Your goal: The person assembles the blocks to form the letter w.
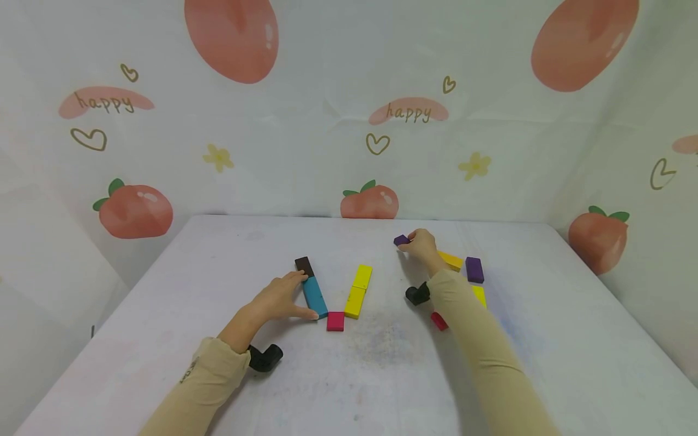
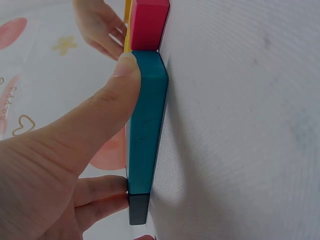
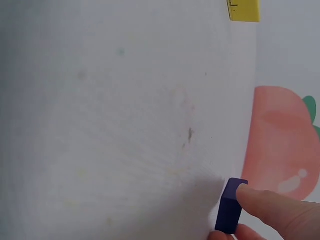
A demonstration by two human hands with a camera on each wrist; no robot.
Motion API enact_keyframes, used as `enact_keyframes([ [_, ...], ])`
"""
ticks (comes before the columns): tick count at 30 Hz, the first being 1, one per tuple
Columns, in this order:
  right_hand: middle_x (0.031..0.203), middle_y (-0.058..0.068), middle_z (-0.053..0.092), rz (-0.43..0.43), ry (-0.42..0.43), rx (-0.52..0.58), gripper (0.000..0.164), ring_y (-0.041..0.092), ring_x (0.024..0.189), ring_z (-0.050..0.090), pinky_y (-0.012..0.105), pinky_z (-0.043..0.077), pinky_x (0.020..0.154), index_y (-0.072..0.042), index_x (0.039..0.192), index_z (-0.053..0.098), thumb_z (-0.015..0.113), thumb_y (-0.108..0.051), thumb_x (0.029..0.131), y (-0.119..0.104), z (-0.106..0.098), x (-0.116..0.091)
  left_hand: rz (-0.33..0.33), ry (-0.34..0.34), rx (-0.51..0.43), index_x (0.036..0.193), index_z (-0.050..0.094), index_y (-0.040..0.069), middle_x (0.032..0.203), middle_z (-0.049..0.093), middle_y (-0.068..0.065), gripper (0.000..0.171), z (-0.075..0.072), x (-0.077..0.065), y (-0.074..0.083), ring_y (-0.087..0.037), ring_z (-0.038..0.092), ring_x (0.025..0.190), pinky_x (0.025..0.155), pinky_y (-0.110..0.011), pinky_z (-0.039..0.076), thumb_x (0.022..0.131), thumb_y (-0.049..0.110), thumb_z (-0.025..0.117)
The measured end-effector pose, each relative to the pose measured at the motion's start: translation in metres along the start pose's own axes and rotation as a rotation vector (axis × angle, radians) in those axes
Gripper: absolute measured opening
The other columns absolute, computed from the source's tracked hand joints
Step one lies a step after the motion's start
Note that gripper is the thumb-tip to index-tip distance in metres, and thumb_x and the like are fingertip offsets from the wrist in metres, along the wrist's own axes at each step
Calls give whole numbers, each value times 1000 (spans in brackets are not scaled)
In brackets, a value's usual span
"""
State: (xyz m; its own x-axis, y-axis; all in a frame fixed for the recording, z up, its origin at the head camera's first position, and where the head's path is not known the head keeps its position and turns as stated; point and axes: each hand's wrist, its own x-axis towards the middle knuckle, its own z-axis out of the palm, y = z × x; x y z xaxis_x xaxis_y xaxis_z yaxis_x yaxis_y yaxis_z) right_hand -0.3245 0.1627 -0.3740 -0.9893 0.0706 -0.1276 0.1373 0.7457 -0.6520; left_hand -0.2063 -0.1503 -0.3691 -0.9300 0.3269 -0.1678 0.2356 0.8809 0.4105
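Observation:
My left hand (image 1: 279, 297) rests along a blue block (image 1: 314, 297), fingers fairly straight. Its thumb touches the block's near end, and the fingertips lie where it meets a dark brown block (image 1: 305, 266). At the near end of the blue block sits a red block (image 1: 335, 321). From there two yellow blocks (image 1: 355, 301) run end to end toward the back, so the row makes a V. Farther back, my right hand (image 1: 423, 248) pinches a small purple block (image 3: 229, 207) between thumb and fingers; the right wrist view shows it tilted, with its shadow on the tabletop.
Around my right forearm lie an orange block (image 1: 451, 261), another purple block (image 1: 474, 270), a yellow block (image 1: 479, 295) partly covered by the sleeve, and a red block (image 1: 438, 321). A printed curtain (image 1: 305, 121) hangs behind the white table (image 1: 338, 387).

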Motion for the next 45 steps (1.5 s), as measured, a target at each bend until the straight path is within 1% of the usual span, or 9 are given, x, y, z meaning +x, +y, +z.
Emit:
enact_keyframes([
  [4, 119, 27, 56, 4, 10, 9, 44, 32, 104, 52, 39, 46, 100, 11, 120, 52, 63, -16, 88, 0, 1, -2, 0, 1, 3, 140, 37, -2, 148, 32, -24, 91, 0, 0, 0, -46, 36, 131, 106, -57, 35, 71, 41, 78],
  [11, 121, 25, 54, 36, 4, 35, 42, 32, 106, 51, 40, 44, 103, 9, 122, 50, 61, -16, 89, 0, 2, -6, -6, -1, 4, 140, 37, -1, 148, 33, -23, 91, 1, 0, 0, -45, 36, 131, 106, -57, 35, 71, 42, 78],
  [14, 120, 24, 54, 37, 4, 28, 42, 32, 107, 50, 40, 44, 103, 9, 122, 50, 60, -16, 90, 0, 2, -6, -10, -6, -2, 141, 37, 0, 149, 32, -23, 91, 2, 0, 0, -45, 36, 131, 106, -57, 35, 71, 42, 78],
  [23, 115, 25, 57, -15, 12, -16, 39, 31, 100, 52, 39, 47, 96, 9, 117, 54, 62, -16, 88, 1, 0, -8, -15, -2, -1, 141, 37, 0, 149, 32, -23, 92, 2, 0, 0, -45, 36, 132, 106, -57, 35, 71, 43, 78],
  [28, 115, 25, 56, -35, -2, -23, 39, 31, 101, 51, 39, 45, 98, 9, 117, 54, 62, -16, 88, 0, -2, -10, -14, 0, -6, 141, 37, 0, 149, 32, -22, 92, 1, 0, -1, -45, 36, 131, 105, -57, 36, 71, 43, 78],
  [34, 115, 24, 56, -58, -29, 4, 39, 30, 101, 51, 38, 46, 98, 7, 118, 54, 63, -16, 88, 1, -2, -11, -10, 2, -3, 140, 37, 0, 148, 33, -23, 91, 2, 0, -1, -45, 36, 131, 106, -57, 36, 71, 43, 78],
  [40, 114, 23, 59, -106, -45, 5, 39, 31, 103, 55, 37, 48, 96, 6, 117, 56, 64, -16, 86, 3, -1, -13, -10, 2, 1, 140, 37, 0, 148, 33, -23, 91, 1, 0, 0, -45, 35, 132, 106, -57, 35, 71, 42, 78],
  [45, 116, 22, 59, -106, -78, 18, 40, 30, 104, 54, 38, 48, 95, 4, 119, 56, 65, -17, 86, 0, -1, -17, -12, -3, 1, 141, 37, -1, 148, 32, -23, 92, 1, 1, 0, -45, 35, 132, 106, -58, 35, 71, 42, 78],
])
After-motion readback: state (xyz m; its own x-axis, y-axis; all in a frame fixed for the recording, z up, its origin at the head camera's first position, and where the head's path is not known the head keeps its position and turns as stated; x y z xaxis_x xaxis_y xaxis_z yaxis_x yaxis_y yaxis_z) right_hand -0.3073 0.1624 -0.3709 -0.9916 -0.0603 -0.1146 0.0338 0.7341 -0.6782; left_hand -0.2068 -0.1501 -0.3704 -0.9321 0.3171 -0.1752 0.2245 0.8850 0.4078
